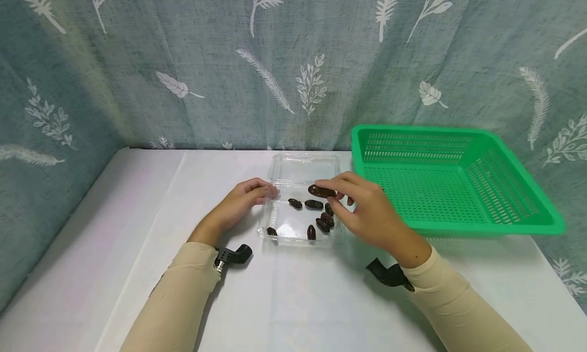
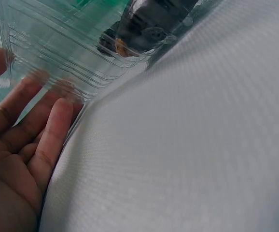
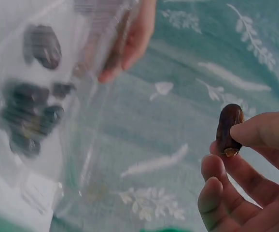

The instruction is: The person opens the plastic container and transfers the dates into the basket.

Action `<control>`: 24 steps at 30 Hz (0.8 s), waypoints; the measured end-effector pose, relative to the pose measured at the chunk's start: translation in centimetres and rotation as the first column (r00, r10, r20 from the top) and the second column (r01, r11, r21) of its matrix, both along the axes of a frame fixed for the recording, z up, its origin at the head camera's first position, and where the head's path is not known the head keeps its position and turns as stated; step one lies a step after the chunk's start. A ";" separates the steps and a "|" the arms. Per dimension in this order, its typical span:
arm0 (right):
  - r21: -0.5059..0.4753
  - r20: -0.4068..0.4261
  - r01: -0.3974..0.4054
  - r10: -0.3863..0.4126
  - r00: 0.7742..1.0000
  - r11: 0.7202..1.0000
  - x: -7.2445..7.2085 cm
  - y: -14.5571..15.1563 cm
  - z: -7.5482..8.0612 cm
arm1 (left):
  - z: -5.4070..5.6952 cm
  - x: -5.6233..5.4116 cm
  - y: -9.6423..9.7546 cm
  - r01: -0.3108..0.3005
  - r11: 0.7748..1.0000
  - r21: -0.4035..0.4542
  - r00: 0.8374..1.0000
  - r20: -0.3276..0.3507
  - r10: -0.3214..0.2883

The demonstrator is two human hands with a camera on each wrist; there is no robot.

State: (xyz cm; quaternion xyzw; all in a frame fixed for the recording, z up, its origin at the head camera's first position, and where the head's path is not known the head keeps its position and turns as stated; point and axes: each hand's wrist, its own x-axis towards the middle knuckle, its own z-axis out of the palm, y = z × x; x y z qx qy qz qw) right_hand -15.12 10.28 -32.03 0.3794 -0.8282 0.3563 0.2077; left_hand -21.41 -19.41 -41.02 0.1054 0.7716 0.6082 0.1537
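Note:
In the head view, a clear plastic clamshell box [image 1: 289,224] lies with its lid [image 1: 304,167] folded back. Several dark brown dates [image 1: 314,204] are scattered inside it. My right hand [image 1: 367,209] pinches one date [image 3: 229,129] between thumb and fingers, over the box's right side. At the box's left edge, my left hand [image 1: 243,201] grips the plastic wall, its fingertips partly seen through it in the left wrist view. More dates [image 2: 154,26] show through the plastic there.
A green slotted basket [image 1: 458,228] stands to the right of the box on a white-covered table [image 1: 151,270]. Behind runs a grey-green curtain [image 1: 206,123] with white leaf prints. A black wrist mount [image 1: 236,254] sticks out from the left sleeve.

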 end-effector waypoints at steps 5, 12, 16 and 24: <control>-0.037 -0.008 0.057 -0.057 0.998 0.998 -1.0 1.6 0.2 | -0.1 0.2 -0.1 0.001 1.000 -0.005 1.000 -0.003 -0.001; 0.007 0.046 0.185 -0.185 0.982 0.983 -2.4 4.0 0.8 | -0.2 0.2 -0.2 -0.017 1.000 -0.015 1.000 0.016 0.017; 0.037 0.061 0.236 -0.238 0.969 0.971 -3.1 5.1 0.8 | -0.2 0.2 -0.3 -0.010 1.000 -0.022 1.000 0.013 0.010; 0.107 0.111 0.346 -0.357 0.928 0.932 -4.1 7.0 0.6 | 0.0 0.1 -0.1 -0.007 1.000 -0.025 1.000 0.005 0.007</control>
